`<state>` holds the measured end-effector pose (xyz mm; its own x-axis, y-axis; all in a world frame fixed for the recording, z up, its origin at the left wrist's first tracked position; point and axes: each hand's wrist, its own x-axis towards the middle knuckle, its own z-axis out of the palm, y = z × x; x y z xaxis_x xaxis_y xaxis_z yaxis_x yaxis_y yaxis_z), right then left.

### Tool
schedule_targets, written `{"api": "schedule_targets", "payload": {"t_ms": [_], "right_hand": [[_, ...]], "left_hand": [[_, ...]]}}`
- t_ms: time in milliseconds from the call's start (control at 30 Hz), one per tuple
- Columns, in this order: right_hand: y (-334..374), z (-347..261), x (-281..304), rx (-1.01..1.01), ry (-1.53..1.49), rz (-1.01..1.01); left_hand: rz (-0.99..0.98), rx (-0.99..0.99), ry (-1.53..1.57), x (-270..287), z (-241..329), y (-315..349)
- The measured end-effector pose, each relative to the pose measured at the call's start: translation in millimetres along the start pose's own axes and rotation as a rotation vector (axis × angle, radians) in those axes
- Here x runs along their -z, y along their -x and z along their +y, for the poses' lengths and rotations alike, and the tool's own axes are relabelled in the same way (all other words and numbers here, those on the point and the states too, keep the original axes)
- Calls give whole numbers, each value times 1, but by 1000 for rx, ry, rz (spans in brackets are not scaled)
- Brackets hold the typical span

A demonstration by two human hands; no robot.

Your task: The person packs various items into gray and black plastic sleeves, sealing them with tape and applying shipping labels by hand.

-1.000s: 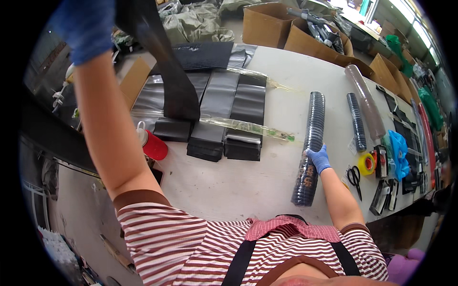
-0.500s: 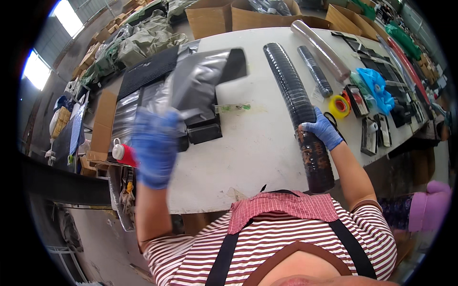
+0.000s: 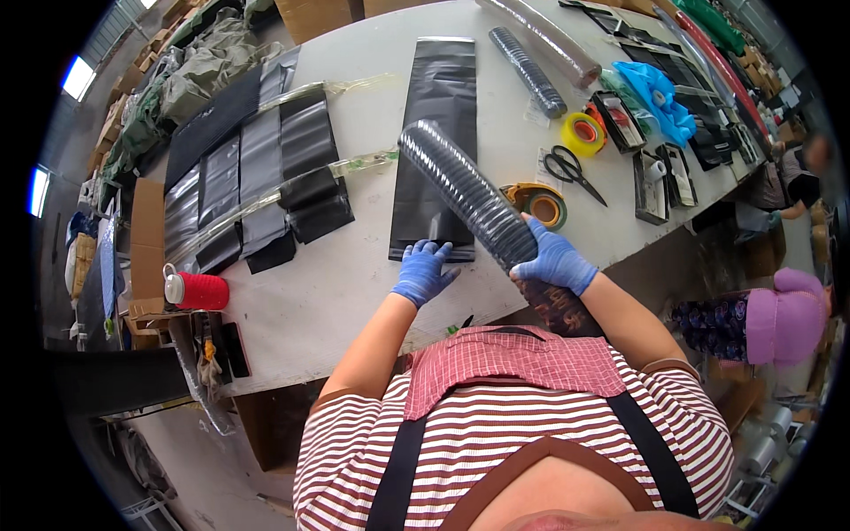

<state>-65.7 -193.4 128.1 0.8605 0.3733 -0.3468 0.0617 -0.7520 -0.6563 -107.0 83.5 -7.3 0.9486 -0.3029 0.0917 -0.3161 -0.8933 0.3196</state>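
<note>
A long black plastic bag [image 3: 438, 106] lies flat on the white table in front of me. My left hand [image 3: 423, 273] rests on its near end, gloved in blue, fingers spread. My right hand [image 3: 560, 257], in a matching glove, is wrapped round a black ribbed hose [image 3: 465, 190] that looks wrapped in shiny clear film. The hose slants from near my apron up over the right part of the bag. Its lower end has brownish marks. To the left, more black plastic bags [image 3: 257, 177] lie in an overlapping row with strips of clear tape across them.
Right of the hose are a tape dispenser [image 3: 542, 205], black scissors [image 3: 574, 173], yellow tape [image 3: 582, 134] and a blue plastic bag [image 3: 657, 99]. A shorter ribbed roll [image 3: 529, 73] lies farther back. A red bottle [image 3: 199, 290] stands at the left edge. Another person [image 3: 801, 173] is at far right.
My left hand has brought a black bag from the left pile to the middle and laid it flat. The hose in my right hand has swung left, its far end now over the bag.
</note>
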Motion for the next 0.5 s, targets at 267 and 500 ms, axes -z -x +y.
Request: {"api": "schedule_targets", "payload": {"t_ms": [267,500], "right_hand": [[2,28,-63,-106,273,-21],[-27,16,-68,-91,274,94]], "left_hand": [[81,166,298,-6,-56,-7],[-173,184,41,-4,-59,-37]]}}
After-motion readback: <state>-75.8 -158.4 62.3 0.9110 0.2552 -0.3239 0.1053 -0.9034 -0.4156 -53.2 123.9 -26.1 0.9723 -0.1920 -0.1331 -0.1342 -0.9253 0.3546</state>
